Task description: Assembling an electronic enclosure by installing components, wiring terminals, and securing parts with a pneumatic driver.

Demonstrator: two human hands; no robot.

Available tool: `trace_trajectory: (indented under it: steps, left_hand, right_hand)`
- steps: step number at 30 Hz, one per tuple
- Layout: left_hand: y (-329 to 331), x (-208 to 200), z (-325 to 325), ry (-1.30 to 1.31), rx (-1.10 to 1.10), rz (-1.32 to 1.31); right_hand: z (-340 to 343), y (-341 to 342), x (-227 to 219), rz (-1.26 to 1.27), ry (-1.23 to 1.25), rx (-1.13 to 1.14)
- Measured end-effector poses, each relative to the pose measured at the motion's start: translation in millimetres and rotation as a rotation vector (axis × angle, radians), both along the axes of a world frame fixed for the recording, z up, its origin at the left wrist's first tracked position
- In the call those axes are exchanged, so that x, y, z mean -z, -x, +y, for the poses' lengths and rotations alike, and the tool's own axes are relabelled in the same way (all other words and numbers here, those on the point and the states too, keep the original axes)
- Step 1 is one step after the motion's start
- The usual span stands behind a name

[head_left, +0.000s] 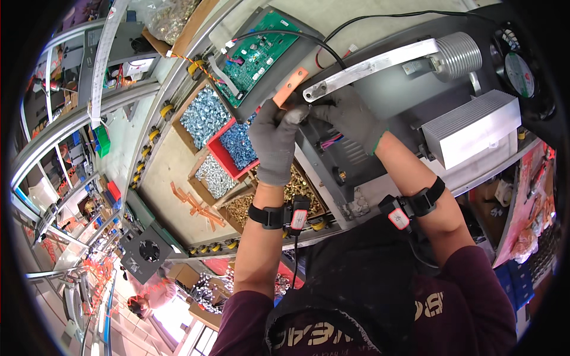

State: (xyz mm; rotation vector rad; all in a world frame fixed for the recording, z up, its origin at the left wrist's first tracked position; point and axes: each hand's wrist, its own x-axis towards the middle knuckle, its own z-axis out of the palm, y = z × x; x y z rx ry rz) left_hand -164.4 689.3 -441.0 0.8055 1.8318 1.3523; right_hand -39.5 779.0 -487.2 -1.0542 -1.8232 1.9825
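Observation:
My left hand [273, 145], in a grey glove, is closed around the lower end of a flat copper strip [291, 86] with holes in it. Just right of it, my gloved right hand [354, 120] has its fingertips drawn together against the left thumb. Whatever sits between those fingertips is too small and covered to name. Above the right hand runs a silver metal bar [374, 66], its holed end close to the copper strip. The bar's other end meets a ribbed metal cylinder [457, 56]. Beneath both hands lies a dark grey metal housing [338, 163].
Left of my left hand stand a red bin [219, 148] of small blue-silver fasteners and boxes of silver and brass-coloured hardware [301, 188]. Loose copper strips [196, 204] lie nearer. A green circuit board [261, 50] is at the back; a finned heat sink [472, 127] is at right.

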Motion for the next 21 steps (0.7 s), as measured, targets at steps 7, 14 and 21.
trace_trajectory:
  steps: [7,14,21]
  left_hand:
    - [3,3,-4,0.015,-0.008,-0.005]
    - [0,-1,-1,0.050,-0.003,0.030]
    - [0,3,-2,0.012,-0.010,0.039]
  right_hand:
    - [10,5,-23,-0.163,0.069,-0.099]
    - [-7,7,-4,-0.153,-0.145,0.082]
    - [-3,9,-16,-0.403,-0.353,-0.059]
